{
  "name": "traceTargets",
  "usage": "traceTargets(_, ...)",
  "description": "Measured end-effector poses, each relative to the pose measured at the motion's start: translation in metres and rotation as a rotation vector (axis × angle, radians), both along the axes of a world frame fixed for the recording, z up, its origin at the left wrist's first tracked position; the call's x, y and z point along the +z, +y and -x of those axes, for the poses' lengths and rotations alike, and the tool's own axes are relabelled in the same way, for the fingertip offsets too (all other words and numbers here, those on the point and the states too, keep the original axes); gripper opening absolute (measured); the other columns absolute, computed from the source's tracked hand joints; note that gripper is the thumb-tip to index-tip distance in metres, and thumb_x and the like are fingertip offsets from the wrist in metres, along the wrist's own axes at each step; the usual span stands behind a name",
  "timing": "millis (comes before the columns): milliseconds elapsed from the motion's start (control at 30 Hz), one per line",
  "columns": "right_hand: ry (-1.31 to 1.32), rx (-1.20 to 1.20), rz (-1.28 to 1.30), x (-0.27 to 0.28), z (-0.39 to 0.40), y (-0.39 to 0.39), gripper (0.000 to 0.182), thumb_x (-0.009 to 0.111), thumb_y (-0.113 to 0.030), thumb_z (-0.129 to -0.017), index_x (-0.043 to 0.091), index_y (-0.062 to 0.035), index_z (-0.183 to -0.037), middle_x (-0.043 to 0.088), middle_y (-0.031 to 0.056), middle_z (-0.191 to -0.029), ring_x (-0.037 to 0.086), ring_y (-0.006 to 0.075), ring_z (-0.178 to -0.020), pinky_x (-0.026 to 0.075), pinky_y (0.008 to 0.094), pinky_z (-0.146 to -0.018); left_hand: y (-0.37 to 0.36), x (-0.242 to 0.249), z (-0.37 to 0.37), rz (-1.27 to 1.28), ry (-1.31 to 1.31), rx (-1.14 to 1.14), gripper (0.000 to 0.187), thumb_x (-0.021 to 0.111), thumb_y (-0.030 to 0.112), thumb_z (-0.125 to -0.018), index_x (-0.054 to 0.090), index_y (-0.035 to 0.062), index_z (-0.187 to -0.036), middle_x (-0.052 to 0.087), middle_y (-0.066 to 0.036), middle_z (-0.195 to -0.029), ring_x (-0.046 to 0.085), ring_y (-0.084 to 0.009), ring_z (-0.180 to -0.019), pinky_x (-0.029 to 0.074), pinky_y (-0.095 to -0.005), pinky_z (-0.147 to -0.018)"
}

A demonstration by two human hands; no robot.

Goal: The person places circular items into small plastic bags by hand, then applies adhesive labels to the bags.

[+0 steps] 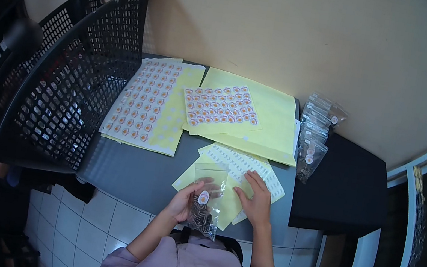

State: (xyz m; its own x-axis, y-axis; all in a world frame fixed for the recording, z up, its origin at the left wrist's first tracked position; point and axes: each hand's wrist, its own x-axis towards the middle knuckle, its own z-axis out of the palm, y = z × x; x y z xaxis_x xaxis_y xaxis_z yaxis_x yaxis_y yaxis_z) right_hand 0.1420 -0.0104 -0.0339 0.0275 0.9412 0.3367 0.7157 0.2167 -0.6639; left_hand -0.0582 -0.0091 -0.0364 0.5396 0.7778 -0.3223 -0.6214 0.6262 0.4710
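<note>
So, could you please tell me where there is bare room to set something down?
Bare grey tabletop lies between the basket and the left hand, below the large sticker sheet. The black surface right of the bags is also bare. Overlapping sheets crowd the middle.

A black lattice-sided basket (89,57) with slotted holes looms at ten o'clock; a plain beige wall (273,32) rises at twelve; the grey desk (122,172) spans the centre; a black-covered stand (351,190) sits just beside it at four; a white rack (362,263) curves beyond; pale floor tiles (95,221) show at seven to eight.
</note>
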Motion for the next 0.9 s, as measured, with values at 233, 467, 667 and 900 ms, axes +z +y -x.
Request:
traceTargets(233, -0.054, -0.025, -0.022, 0.003, 0.000, 0.000, 0.031, 0.071, -0.016, -0.064, 0.063, -0.0025, -0.091, 0.058, 0.0111, -0.103, 0.053, 0.0258, -0.099, 0.043, 0.0328, -0.083, 0.001, -0.003, 0.002, 0.043, -0.036, 0.012, 0.041, 0.038, 0.024, -0.087, 0.035, -0.0025, -0.118, 0.051, -0.014, -0.105, 0.050, -0.0286, -0.103, 0.049, -0.0357, -0.076)
traceTargets(467, -0.153, -0.075, -0.116, 0.000, 0.003, 0.003, 0.021, 0.070, -0.015, -0.064, 0.066, -0.0063, -0.083, 0.062, 0.0065, -0.092, 0.059, 0.0212, -0.088, 0.048, 0.0305, -0.074, 0.001, -0.008, 0.003, 0.074, -0.132, 0.037, 0.039, 0.038, 0.023, -0.087, 0.036, -0.0037, -0.116, 0.052, -0.014, -0.104, 0.051, -0.0283, -0.102, 0.052, -0.0357, -0.069)
traceTargets(667, -0.153, -0.104, -0.152, 0.000, 0.006, 0.004, 0.010, 0.066, -0.010, -0.067, 0.064, -0.0059, -0.076, 0.063, 0.0052, -0.085, 0.060, 0.0207, -0.081, 0.048, 0.0302, -0.069, 0.000, -0.002, 0.003, 0.040, -0.105, 0.035, 0.033, 0.039, 0.020, -0.088, 0.037, 0.0030, -0.116, 0.051, -0.015, -0.107, 0.050, -0.0260, -0.103, 0.053, -0.0382, -0.067)
traceTargets(900, 0.234, -0.321, -0.300, 0.019, 0.013, 0.001, 0.007, 0.062, 0.001, -0.067, 0.058, -0.0007, -0.072, 0.059, 0.0091, -0.075, 0.058, 0.0239, -0.071, 0.046, 0.0304, -0.063, -0.006, 0.012, -0.006, -0.343, 0.195, 0.206, 0.034, 0.036, 0.013, -0.089, 0.034, 0.0011, -0.120, 0.047, -0.019, -0.114, 0.049, -0.0270, -0.104, 0.042, -0.0348, -0.087)
